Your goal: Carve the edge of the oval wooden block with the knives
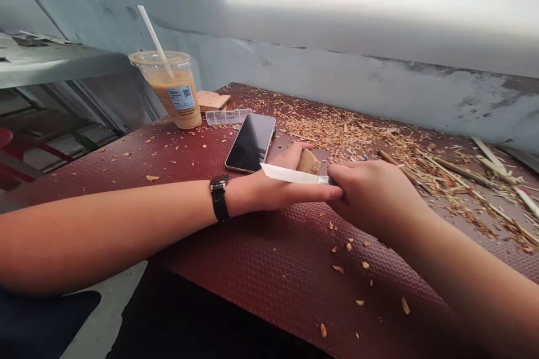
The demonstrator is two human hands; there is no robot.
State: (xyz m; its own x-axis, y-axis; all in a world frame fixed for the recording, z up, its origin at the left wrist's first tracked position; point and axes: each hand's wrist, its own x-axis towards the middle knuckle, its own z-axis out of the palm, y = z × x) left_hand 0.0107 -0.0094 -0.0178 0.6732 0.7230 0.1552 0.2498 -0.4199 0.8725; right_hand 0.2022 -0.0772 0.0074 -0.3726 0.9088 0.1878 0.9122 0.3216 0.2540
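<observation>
My left hand (280,182), with a black watch (219,197) on its wrist, is closed around a small pale block of wood (309,162) just above the table. In my right hand (366,190) is a knife (295,174), its handle mostly hidden in the fist. The blade points left and lies across the near side of the block and over my left hand. My left thumb reaches along below the blade towards the right fist. Whether the edge touches the wood, I cannot tell.
On the dark red table (252,269) lie a phone (251,143), a clear plastic case (227,116) and wooden pieces (213,101). An iced drink cup (174,90) stands at the left. Wood shavings (337,129) and sticks (458,171) cover the back right, beside the wall.
</observation>
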